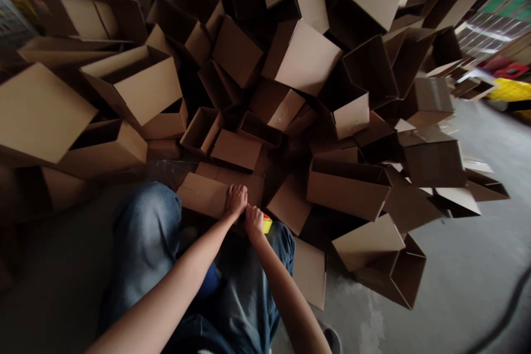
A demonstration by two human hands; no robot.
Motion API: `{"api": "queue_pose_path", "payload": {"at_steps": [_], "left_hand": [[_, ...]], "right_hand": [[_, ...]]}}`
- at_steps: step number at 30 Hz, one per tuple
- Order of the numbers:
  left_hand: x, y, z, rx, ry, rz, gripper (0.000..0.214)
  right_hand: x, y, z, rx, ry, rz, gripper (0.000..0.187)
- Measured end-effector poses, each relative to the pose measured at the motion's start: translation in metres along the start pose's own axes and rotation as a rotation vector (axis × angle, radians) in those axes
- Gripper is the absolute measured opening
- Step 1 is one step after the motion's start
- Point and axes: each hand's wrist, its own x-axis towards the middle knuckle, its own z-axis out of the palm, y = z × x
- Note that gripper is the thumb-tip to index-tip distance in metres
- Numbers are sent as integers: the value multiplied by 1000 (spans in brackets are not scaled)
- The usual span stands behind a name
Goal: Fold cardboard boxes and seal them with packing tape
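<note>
A closed brown cardboard box [203, 194] lies in front of my knees, its long top panel facing up. My left hand [237, 199] is on the right end of this box, its fingers bent over the cardboard and holding it. Just right of it, my right hand [254, 220] is closed around a tape dispenser [267, 224] with orange and yellow parts, held against the box's right end. The two hands are almost touching. My right fingers partly cover the dispenser, and the tape's free end cannot be made out.
A large heap of open cardboard boxes [145, 86] spreads ahead and to both sides. One long open box [346, 185] stands right of my hands. A flat cardboard piece [310, 271] lies by my right knee on the grey floor [468, 276]. A dark cable [512, 301] runs at lower right.
</note>
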Motion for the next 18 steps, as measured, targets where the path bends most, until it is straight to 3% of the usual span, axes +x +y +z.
{"api": "queue_pose_path", "payload": {"at_steps": [18], "left_hand": [[2, 3, -3, 42, -60, 28, 30]], "right_hand": [[10, 0, 1, 57, -49, 15, 36]]}}
